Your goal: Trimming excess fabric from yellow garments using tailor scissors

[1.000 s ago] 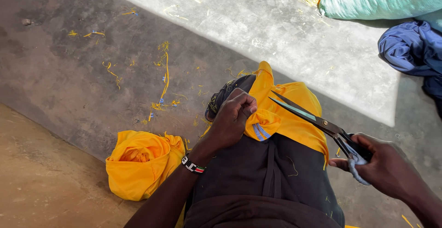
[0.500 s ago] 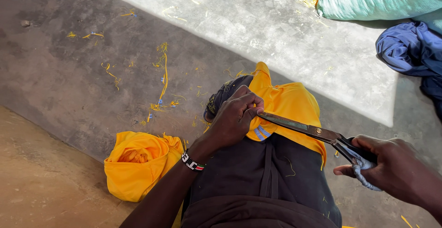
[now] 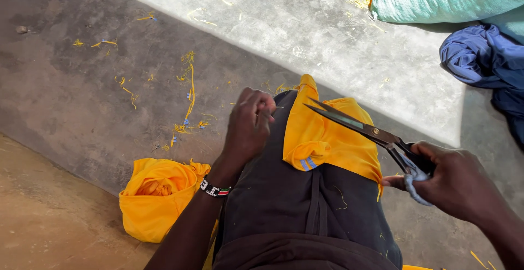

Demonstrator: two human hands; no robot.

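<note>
The left hand point(image 3: 248, 131) pinched a thread at ten o'clock of the yellow cloth point(image 3: 327, 139), so the right hand point(image 3: 458, 185), gripping the open scissors point(image 3: 363, 128), needed a careful snip.

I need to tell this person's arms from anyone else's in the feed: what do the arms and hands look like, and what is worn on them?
Both forearms are bare, with no sleeves or gloves in view. The left hand has a beaded wristband at the wrist, patterned in black and white with some red and green. The right hand shows no band, watch or ring.
</note>
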